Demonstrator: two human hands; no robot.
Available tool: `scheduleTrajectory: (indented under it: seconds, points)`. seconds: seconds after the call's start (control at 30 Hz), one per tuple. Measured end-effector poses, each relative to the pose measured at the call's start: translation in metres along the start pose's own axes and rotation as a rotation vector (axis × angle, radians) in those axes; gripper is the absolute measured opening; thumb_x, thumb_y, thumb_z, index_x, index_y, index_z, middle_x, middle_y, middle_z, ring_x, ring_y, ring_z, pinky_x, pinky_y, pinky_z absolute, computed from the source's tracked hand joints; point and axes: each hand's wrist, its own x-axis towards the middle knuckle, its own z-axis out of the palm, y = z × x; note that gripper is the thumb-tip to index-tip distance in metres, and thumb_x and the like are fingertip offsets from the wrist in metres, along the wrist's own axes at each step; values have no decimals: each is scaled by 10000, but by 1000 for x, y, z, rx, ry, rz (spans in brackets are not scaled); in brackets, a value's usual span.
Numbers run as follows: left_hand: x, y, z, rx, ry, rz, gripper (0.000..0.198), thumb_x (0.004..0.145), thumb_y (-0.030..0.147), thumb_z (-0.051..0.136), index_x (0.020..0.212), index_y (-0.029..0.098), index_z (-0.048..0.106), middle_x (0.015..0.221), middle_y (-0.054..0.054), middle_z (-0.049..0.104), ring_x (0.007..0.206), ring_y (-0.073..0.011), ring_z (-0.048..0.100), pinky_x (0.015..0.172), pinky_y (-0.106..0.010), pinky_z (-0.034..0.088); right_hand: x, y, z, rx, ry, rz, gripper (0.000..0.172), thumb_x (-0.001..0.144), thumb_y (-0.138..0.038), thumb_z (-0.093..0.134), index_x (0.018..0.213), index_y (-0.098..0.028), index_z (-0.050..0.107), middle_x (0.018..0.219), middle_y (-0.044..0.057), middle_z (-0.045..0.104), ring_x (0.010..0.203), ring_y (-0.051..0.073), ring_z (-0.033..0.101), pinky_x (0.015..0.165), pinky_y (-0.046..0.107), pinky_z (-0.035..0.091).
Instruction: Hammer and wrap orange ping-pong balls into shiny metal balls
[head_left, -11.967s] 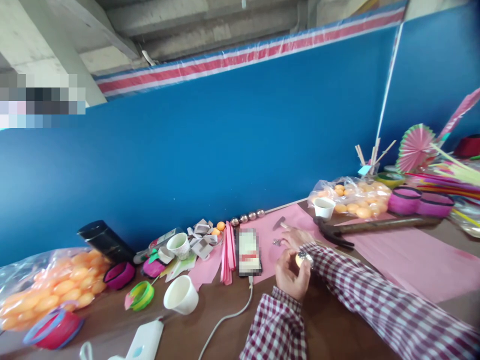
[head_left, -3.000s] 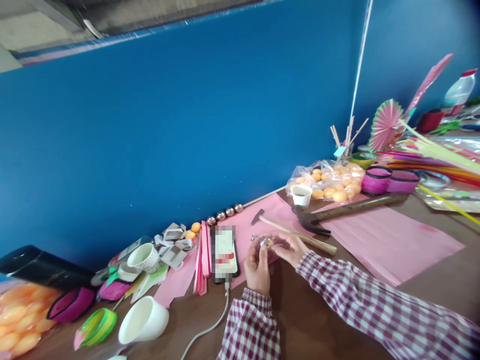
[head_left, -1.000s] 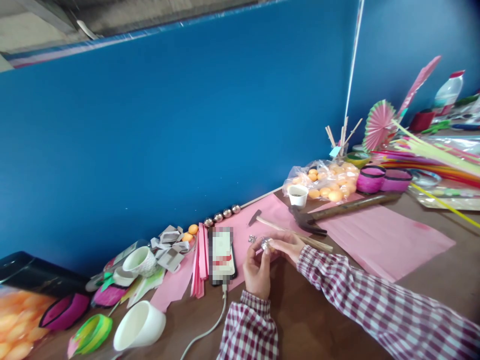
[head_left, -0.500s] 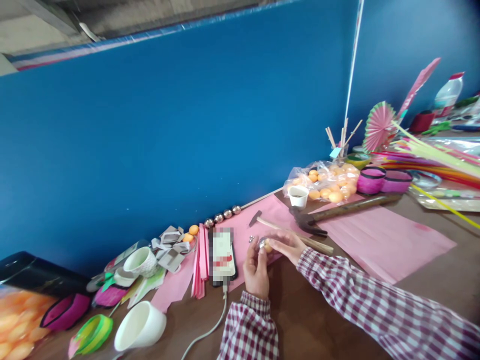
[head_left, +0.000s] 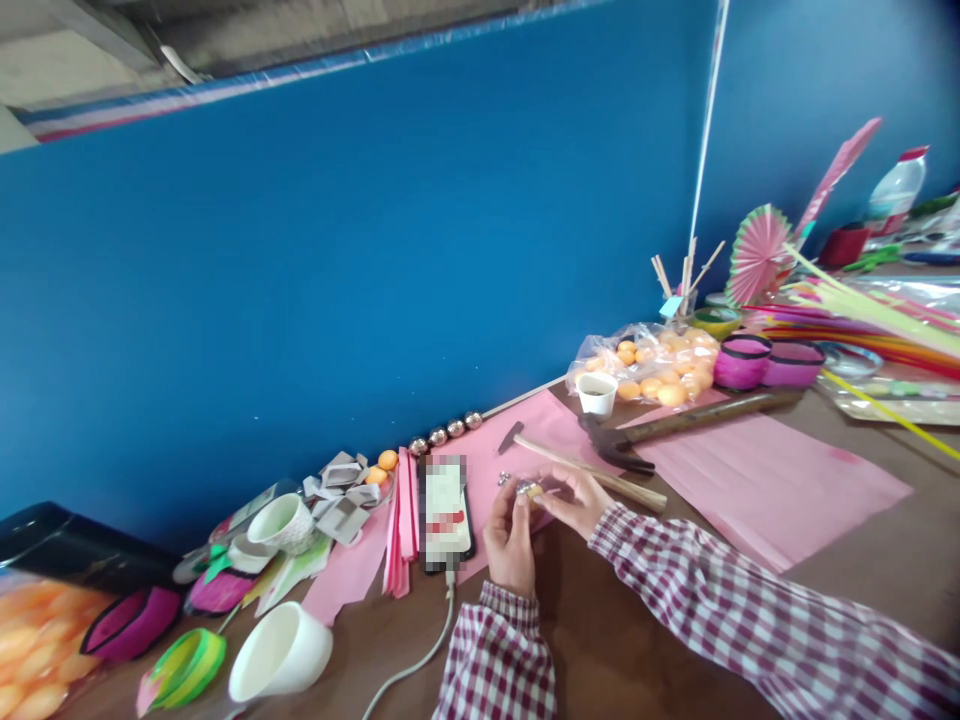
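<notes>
Shows brown tabletop below, blue partition ahead, concrete ceiling above. Pinches one orange-and-silver ball between left grip and right grip, over tabletop. Counts four silver balls and two loose orange balls beyond left grip, off to its left; one phone just left; two hammers beyond right grip; silver bits near left grip, too small to count.

ball partly hidden by fingers, phone screen blurred
</notes>
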Motion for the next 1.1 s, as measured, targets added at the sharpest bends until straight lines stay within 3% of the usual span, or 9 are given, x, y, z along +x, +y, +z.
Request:
scheduleTrajectory:
  seconds: [0.1,0.27,0.37,0.43,0.53,0.67,0.83,1.1]
  points:
    - [1,-2,-2,-36,-55,-28,418,752,340,556,1129,160,530,1061,-124,616,984,-226,574,861,-389,443,0,4,2,-49,28,-33,260,717,-282,590,942,-152,582,941,78,631,765,151,596,657,281,509]
    - [3,-3,-3,-43,-29,-55,421,728,313,591,1117,161,535,1025,-107,625,973,-212,572,855,-366,441,-2,-3,-3,-246,6,-141,271,702,-244,587,964,-180,563,997,64,587,802,142,581,613,241,504]
    - [5,-1,-2,-60,25,-89,412,715,321,607,1096,177,547,1047,-98,612,943,-189,581,825,-334,453,-3,-16,-17,-565,37,-301,317,742,-232,542,1058,-200,535,1057,64,566,946,169,521,759,298,467]
    - [5,-1,-2,-62,62,-100,407,712,338,607,1086,187,551,1077,-96,595,942,-181,580,807,-323,461,-3,-23,-27,-851,93,-332,313,772,-231,509,1083,-208,527,1058,64,568,991,191,477,854,356,399]
    - [6,0,-2,-40,89,-91,441,675,330,645,1086,202,549,1093,-86,584,963,-179,569,815,-315,462,-1,-22,-36,-1187,109,-217,246,792,-212,488,1027,-206,564,958,61,605,976,208,456,829,345,373]
    - [6,1,-3,29,125,-54,471,620,285,698,1061,192,560,1074,-74,584,965,-171,563,830,-288,458,5,-8,-39,-1410,92,-42,214,837,-155,410,913,-193,606,827,58,638,955,204,464,788,308,364]
    - [6,3,-2,-27,112,-78,527,626,286,694,1110,201,505,1033,-72,580,855,-145,589,739,-284,490,9,-2,-41,-1524,19,9,209,839,-167,411,882,-193,614,879,59,640,917,205,491,721,296,386]
    - [6,1,-3,-24,93,-76,448,652,295,671,1053,159,527,945,-74,600,782,-126,597,700,-263,487,5,-17,-35,-1596,54,44,303,852,-126,313,983,-168,582,938,125,582,877,236,508,630,295,408]
